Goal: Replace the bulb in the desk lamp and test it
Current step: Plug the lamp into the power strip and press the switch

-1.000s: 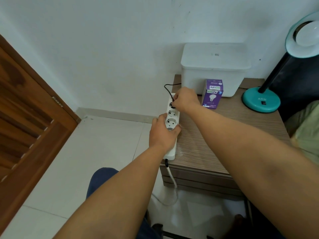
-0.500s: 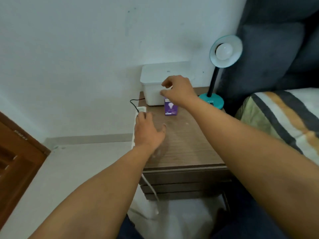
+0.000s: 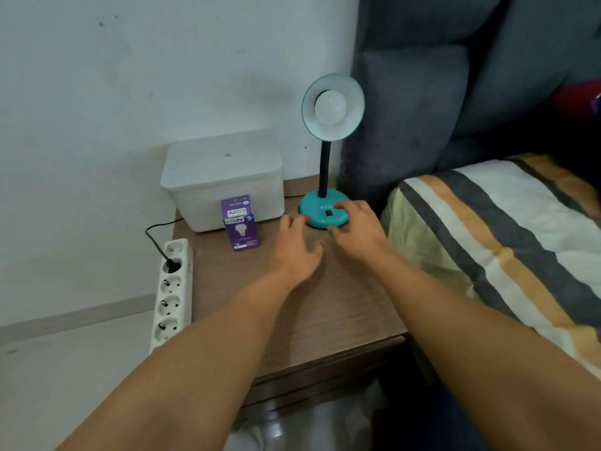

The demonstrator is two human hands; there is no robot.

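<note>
A teal desk lamp [image 3: 332, 107] stands at the back of the wooden nightstand [image 3: 325, 307], its shade facing me with a white bulb [image 3: 330, 108] fitted and unlit. On its round base [image 3: 320, 211] is a black switch [image 3: 329, 212]. My right hand [image 3: 356, 232] rests its fingers on the front right of the base, beside the switch. My left hand [image 3: 296, 249] hovers with spread fingers just left of the base, holding nothing. A purple bulb box [image 3: 240, 224] stands left of my hands. The lamp's black plug [image 3: 171, 265] sits in a white power strip [image 3: 172, 291].
A white lidded plastic box [image 3: 224, 180] stands against the wall behind the bulb box. A bed with a striped blanket [image 3: 507, 236] and a grey padded headboard [image 3: 455, 92] lies to the right. The power strip lies along the nightstand's left edge.
Both hands left the power strip and plug and moved right to the lamp base. The view swung right, bringing the lamp and bed into sight.
</note>
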